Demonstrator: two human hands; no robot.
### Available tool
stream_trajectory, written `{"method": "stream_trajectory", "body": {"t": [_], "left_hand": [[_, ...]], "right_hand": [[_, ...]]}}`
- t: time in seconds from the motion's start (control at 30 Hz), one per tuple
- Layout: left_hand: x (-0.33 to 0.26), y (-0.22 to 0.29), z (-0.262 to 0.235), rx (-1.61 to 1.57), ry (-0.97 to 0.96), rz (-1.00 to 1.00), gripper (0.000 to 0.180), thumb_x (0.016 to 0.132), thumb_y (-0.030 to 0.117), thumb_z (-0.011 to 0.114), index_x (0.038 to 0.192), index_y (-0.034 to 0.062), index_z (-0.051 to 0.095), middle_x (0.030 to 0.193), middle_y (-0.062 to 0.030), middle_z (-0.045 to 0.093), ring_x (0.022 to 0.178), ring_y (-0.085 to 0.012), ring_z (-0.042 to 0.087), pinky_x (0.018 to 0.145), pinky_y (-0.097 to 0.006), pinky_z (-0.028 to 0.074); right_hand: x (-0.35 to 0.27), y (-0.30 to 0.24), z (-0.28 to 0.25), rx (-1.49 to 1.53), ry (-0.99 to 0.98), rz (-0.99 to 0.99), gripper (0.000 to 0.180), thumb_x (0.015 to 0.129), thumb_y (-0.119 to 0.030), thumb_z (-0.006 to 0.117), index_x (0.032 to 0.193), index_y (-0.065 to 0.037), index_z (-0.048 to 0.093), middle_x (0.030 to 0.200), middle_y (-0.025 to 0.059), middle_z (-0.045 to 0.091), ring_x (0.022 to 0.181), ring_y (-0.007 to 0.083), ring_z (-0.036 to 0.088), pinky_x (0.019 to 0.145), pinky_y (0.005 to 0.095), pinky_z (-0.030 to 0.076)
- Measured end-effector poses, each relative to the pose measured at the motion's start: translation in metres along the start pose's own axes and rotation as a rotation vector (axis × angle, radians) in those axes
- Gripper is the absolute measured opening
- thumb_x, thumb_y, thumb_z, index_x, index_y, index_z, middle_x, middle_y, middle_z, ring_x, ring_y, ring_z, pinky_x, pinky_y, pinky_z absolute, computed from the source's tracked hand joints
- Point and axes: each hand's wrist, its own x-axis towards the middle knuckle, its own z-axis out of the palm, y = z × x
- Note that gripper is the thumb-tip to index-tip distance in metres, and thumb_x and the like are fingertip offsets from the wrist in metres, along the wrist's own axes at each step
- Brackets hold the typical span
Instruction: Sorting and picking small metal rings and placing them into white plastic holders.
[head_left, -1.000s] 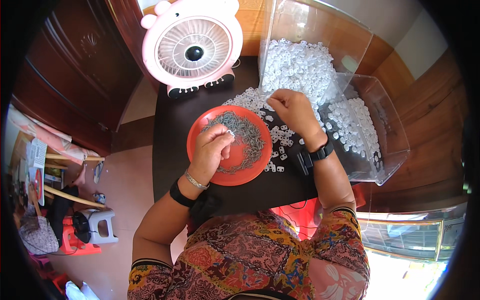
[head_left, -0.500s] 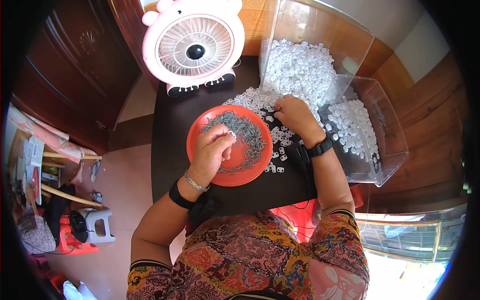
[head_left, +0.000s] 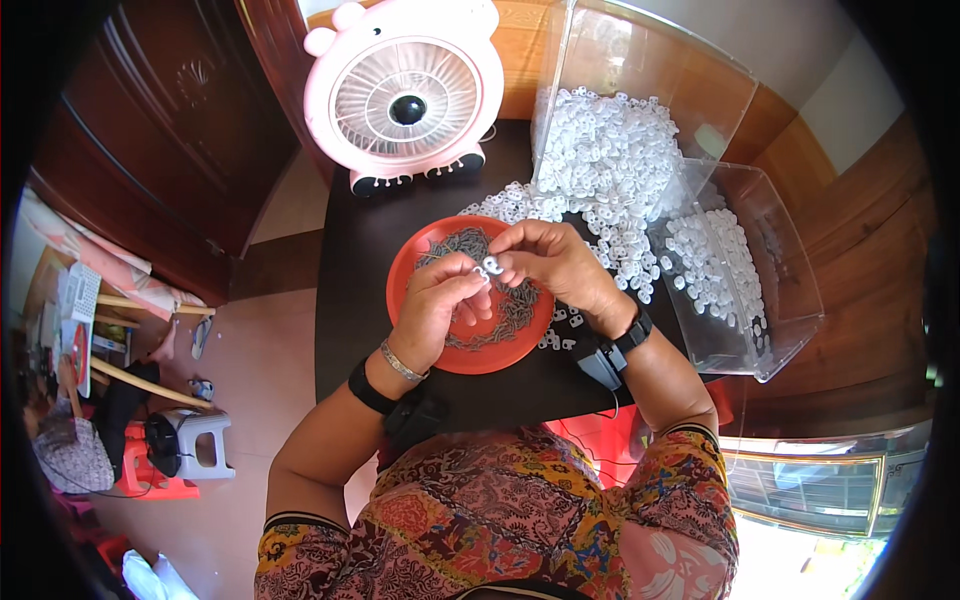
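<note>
My left hand (head_left: 432,308) is closed in a pinch on a small white plastic piece (head_left: 481,273), over the orange plate. My right hand (head_left: 560,262) pinches another small white plastic piece (head_left: 493,265), which has holes in it. The two pieces meet or nearly meet between my fingertips; whether they are joined I cannot tell. Below my hands, the round orange plate (head_left: 402,262) holds many thin grey pieces (head_left: 517,318) that look like small screws. Part of the plate is hidden by my hands.
White pieces spill over the dark table (head_left: 350,290) from a clear plastic bin (head_left: 700,100). A second clear bin (head_left: 795,300) on the right holds more. Behind the plate stands a pink animal-shaped fan (head_left: 325,110). Another person's arm and stools (head_left: 205,440) are at the left.
My right hand has come from the white pile to my left hand, bringing a white piece. The view has shifted slightly.
</note>
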Motion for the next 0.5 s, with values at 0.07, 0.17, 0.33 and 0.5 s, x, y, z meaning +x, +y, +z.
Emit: {"method": "stream_trajectory", "body": {"t": [0.07, 0.17, 0.33, 0.5], "left_hand": [[0.001, -0.001, -0.002, -0.008, -0.019, 0.015, 0.017, 0.089, 0.019, 0.050, 0.082, 0.0049, 0.057, 0.070, -0.0040, 0.060, 0.060, -0.0114, 0.057, 0.055, -0.022, 0.043], [0.003, -0.003, -0.006, -0.036, -0.035, 0.018, 0.018, 0.089, 0.020, 0.049, 0.083, 0.0048, 0.057, 0.071, -0.0052, 0.060, 0.060, -0.0128, 0.058, 0.056, -0.022, 0.043], [0.003, -0.001, -0.008, -0.083, -0.042, -0.001, 0.018, 0.088, 0.020, 0.048, 0.082, 0.0047, 0.055, 0.069, -0.0051, 0.059, 0.059, -0.0139, 0.057, 0.056, -0.023, 0.043], [0.004, -0.003, -0.008, -0.222, -0.078, -0.010, 0.017, 0.088, 0.020, 0.048, 0.081, 0.0050, 0.054, 0.068, -0.0054, 0.058, 0.059, -0.0155, 0.057, 0.055, -0.024, 0.043]], "right_hand": [[0.000, 0.005, 0.006, 0.044, -0.079, -0.031, 0.014, 0.088, -0.001, 0.060, 0.102, 0.000, 0.064, 0.083, 0.0012, 0.064, 0.073, 0.0061, 0.058, 0.069, 0.0209, 0.049], [-0.002, 0.003, 0.010, 0.004, -0.101, -0.042, 0.014, 0.089, 0.000, 0.058, 0.102, 0.000, 0.064, 0.085, 0.0012, 0.064, 0.075, 0.0062, 0.058, 0.069, 0.0211, 0.049], [-0.004, 0.000, 0.012, -0.038, -0.131, -0.061, 0.013, 0.090, -0.001, 0.058, 0.102, -0.001, 0.063, 0.088, 0.0020, 0.065, 0.080, 0.0079, 0.059, 0.073, 0.0225, 0.050], [-0.005, -0.003, 0.016, 0.058, -0.195, -0.127, 0.011, 0.088, -0.004, 0.063, 0.098, -0.002, 0.059, 0.084, 0.0011, 0.063, 0.079, 0.0081, 0.058, 0.075, 0.0247, 0.050]]}}
